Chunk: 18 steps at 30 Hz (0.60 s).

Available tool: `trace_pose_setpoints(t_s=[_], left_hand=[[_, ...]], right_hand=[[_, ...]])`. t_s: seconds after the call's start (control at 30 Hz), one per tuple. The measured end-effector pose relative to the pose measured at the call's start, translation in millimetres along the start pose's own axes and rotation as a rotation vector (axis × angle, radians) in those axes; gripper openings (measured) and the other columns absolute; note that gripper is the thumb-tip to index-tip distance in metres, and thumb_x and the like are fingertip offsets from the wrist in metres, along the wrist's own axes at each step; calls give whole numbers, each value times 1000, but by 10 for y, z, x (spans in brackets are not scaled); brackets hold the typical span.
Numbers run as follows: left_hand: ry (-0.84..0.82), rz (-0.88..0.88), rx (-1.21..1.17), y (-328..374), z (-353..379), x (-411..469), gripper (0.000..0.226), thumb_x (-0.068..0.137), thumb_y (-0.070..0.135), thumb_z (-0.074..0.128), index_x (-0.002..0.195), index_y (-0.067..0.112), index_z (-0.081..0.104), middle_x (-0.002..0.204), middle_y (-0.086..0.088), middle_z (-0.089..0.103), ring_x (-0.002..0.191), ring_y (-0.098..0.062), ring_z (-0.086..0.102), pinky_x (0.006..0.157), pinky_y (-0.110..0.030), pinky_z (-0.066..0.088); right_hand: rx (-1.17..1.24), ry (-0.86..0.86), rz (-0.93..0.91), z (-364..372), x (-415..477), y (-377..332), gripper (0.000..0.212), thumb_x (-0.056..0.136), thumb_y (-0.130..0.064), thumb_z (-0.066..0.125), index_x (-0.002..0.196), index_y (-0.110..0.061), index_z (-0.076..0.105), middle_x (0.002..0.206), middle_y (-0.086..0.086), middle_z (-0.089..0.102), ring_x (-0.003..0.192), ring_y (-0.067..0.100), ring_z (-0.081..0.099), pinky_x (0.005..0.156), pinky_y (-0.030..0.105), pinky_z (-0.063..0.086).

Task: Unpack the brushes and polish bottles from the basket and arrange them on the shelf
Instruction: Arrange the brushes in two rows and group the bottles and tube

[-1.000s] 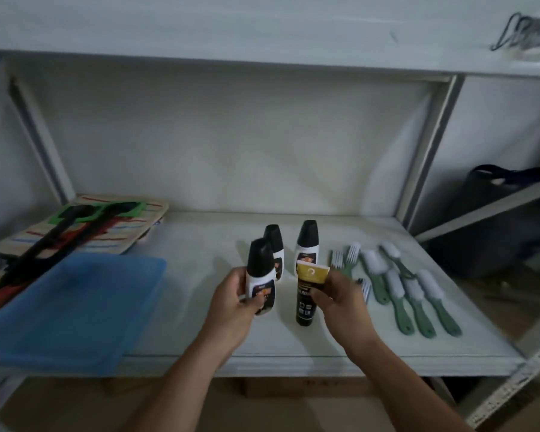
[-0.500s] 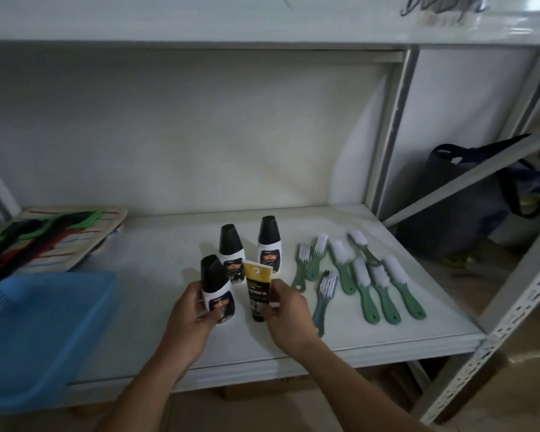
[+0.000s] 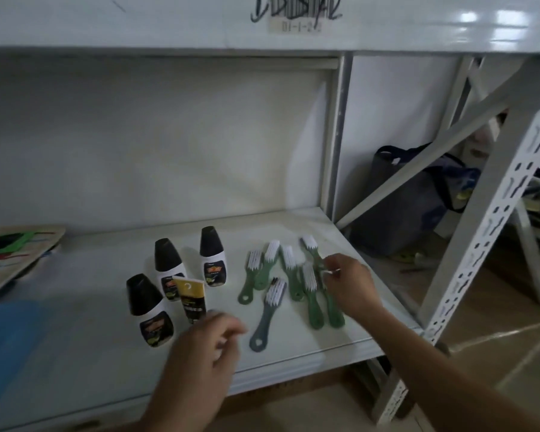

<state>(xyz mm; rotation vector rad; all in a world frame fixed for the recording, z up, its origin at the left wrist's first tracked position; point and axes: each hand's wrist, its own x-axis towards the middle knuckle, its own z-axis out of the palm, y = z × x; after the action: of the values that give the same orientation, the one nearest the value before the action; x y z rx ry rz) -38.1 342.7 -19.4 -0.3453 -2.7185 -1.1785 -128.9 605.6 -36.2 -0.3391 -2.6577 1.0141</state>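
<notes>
Now the right hand pinches the white bristle head of a green brush lying on the shelf, light and stiff, likely better held by its handle just below the fingers, while the left hand hovers loosely curled and empty beside the polish bottles

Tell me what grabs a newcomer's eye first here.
The row of green brushes fanned across the shelf's right half, with the right hand reaching into them. Beside them stand three black-capped polish bottles and a yellow-topped tube, the left hand hovering just in front.
</notes>
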Motion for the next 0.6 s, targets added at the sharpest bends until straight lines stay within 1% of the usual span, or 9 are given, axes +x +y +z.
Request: trace_pose_setpoints(t_s=[0.03, 0.07, 0.1, 0.2, 0.27, 0.33, 0.43, 0.5, 0.6], left_hand=[[-33, 40, 42, 54, 175, 145, 21, 93, 13, 58, 92, 31, 68, 92, 18, 68, 87, 2, 64, 78, -16, 54], [-26, 56, 65, 83, 342, 317, 21, 94, 13, 54, 98, 29, 68, 98, 17, 67, 91, 2, 62, 83, -23, 55], [-17, 53, 77, 89, 494, 500, 22, 95, 14, 52, 103, 27, 68, 104, 13, 68, 94, -2, 62, 86, -28, 54], [-62, 107, 208, 71, 926, 960, 29, 93, 15, 50, 117, 20, 65, 120, 4, 63, 109, -16, 58, 92, -30, 48], [-147, 190, 325, 54, 1158, 1126, 32, 93, 17, 49, 122, 18, 62, 123, 2, 59, 115, -20, 54, 96, -32, 46], [-202, 267, 389, 45, 1331, 1207, 32, 94, 20, 46, 123, 19, 61, 122, 0, 59, 115, -20, 53, 98, -33, 44], [-212, 302, 434, 66, 1506, 1224, 39, 95, 31, 41, 131, 21, 55, 130, 2, 58, 120, -18, 52, 107, -34, 38], [-162, 314, 452, 130, 1559, 1159, 41, 92, 33, 41, 131, 23, 52, 131, 4, 56, 120, -17, 51, 108, -38, 38], [-114, 343, 432, 246, 1556, 1035, 33, 90, 31, 48, 123, 26, 52, 129, 6, 51, 119, -17, 47, 106, -38, 41]], right_hand=[[-64, -12, 23, -21, 108, 107, 28, 88, -14, 60, 114, -18, 67, 108, 5, 71, 96, 25, 66, 85, 34, 53], [-124, -28, 21, -23, 206, 188, 31, 88, -18, 60, 119, -17, 65, 112, 7, 71, 99, 26, 65, 88, 34, 52], [-169, -48, 4, -5, 289, 239, 34, 89, -22, 61, 123, -18, 63, 114, 8, 70, 101, 27, 65, 89, 35, 51], [-257, -99, -63, 90, 477, 242, 40, 88, -34, 61, 126, -20, 62, 115, 8, 70, 102, 27, 65, 90, 38, 53], [-313, -128, -78, 180, 597, 217, 35, 87, -32, 60, 118, -19, 66, 108, 9, 71, 97, 29, 66, 85, 37, 54], [-346, -138, -70, 267, 727, 219, 27, 84, -28, 59, 106, -18, 69, 100, 10, 72, 90, 31, 65, 78, 36, 53], [-380, -105, -71, 358, 942, 304, 16, 80, -26, 59, 89, -17, 69, 89, 10, 70, 81, 31, 65, 70, 34, 52], [-390, -85, -77, 382, 1072, 367, 14, 80, -24, 60, 86, -16, 69, 88, 11, 70, 81, 32, 66, 70, 34, 53], [-424, -58, -76, 383, 1225, 439, 12, 82, -20, 61, 89, -16, 70, 91, 10, 71, 83, 31, 66, 73, 35, 56]])
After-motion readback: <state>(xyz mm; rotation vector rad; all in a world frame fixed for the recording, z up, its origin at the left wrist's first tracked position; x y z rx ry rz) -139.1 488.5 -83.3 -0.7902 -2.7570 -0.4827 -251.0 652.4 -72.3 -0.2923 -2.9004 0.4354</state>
